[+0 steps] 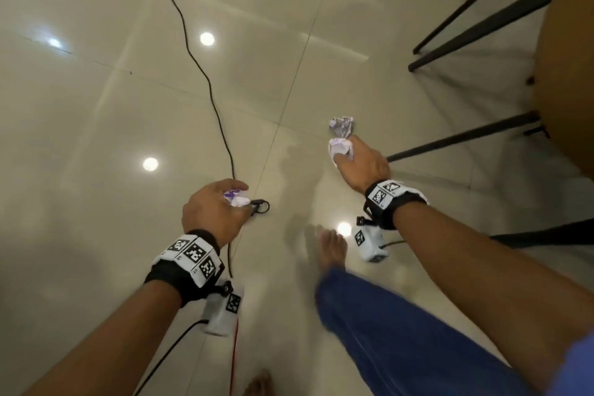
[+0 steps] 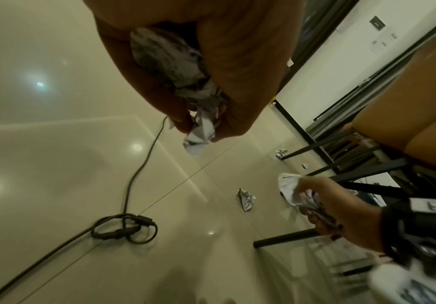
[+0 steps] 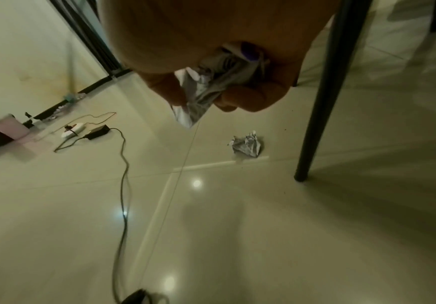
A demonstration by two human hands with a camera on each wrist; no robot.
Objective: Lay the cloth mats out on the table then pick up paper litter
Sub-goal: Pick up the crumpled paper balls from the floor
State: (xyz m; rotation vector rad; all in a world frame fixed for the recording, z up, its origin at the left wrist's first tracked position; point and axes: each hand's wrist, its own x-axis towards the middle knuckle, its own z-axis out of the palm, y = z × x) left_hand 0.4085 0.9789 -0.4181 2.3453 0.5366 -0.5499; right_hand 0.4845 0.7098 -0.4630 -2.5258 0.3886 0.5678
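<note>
A crumpled white-and-purple paper ball point(image 1: 341, 126) lay on the glossy cream tiled floor point(image 1: 96, 112), just beyond the right hand point(image 1: 361, 164), which clutched a similar wad point(image 1: 338, 147). The left hand point(image 1: 210, 209) gripped another wad point(image 1: 237, 198). A black cable point(image 1: 205, 80) and black chair legs point(image 1: 463, 138) flanked open tile.

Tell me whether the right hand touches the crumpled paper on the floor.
Apart. Right wrist view: floor paper lies beyond the right hand, bare tile between.

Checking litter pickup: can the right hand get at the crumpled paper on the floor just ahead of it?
Probably yes: the crumpled paper lies in the open just beyond the right hand, but that hand already grips a paper wad.
</note>
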